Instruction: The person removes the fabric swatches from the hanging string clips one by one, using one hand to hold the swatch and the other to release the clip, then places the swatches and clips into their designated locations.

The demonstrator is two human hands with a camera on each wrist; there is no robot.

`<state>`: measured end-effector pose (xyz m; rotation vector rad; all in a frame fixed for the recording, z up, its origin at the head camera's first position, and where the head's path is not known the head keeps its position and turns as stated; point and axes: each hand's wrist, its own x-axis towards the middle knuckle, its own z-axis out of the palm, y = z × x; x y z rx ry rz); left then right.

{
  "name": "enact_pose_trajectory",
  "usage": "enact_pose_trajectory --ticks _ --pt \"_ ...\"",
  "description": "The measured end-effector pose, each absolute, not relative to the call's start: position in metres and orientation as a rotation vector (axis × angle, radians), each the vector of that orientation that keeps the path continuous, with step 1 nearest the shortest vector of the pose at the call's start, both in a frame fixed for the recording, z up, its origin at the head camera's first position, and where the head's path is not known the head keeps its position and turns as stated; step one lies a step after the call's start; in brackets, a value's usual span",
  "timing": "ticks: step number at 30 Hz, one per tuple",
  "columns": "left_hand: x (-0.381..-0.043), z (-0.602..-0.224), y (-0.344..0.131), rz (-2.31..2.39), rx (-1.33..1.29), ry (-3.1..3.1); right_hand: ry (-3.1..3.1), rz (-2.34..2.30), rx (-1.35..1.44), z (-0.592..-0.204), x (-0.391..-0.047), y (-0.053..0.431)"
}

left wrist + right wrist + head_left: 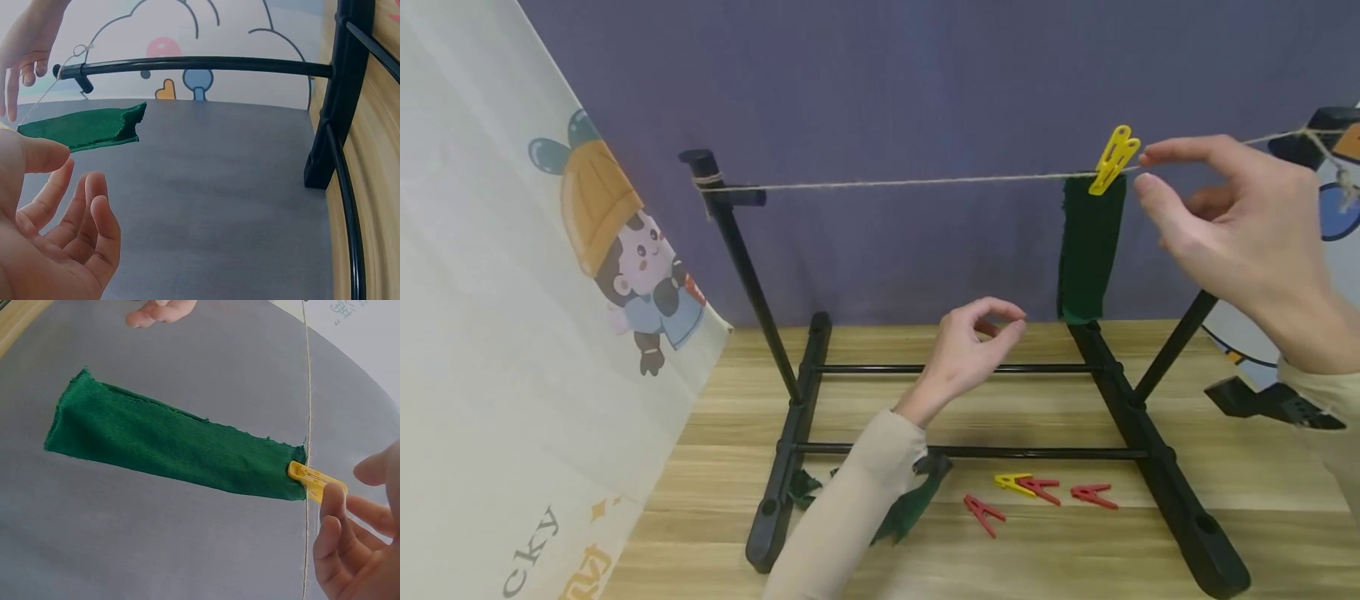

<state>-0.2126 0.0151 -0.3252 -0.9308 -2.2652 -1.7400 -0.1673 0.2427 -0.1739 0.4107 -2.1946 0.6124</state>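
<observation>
A strip of dark green cloth (1092, 250) hangs from a thin string (887, 182), fastened at its top by a yellow clothespin (1114, 160). Just right of the clothespin is my right hand (1247, 225), thumb and forefinger parted with a gap between them. In the right wrist view the yellow clothespin (315, 481) bites over the cloth's edge and the string, beside the fingers. My left hand (970, 346) hovers lower, left of the cloth, its fingers loosely bent and holding nothing. The left wrist view shows the green cloth (87, 127) beyond the left thumb.
A black stand (752, 292) carries the string between its uprights. On the wooden table lie several red clothespins (1094, 496) and another yellow clothespin (1013, 483). More green cloth (913, 508) lies partly behind the left sleeve. A purple-grey backdrop (887, 83) stands behind.
</observation>
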Motion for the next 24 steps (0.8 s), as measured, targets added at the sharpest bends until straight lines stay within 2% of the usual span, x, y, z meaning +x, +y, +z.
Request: enact_pose_trajectory --ticks 24 --pt "-0.221 -0.314 0.032 -1.831 -0.931 -2.234 -2.303 0.85 0.336 -0.154 -0.181 0.228"
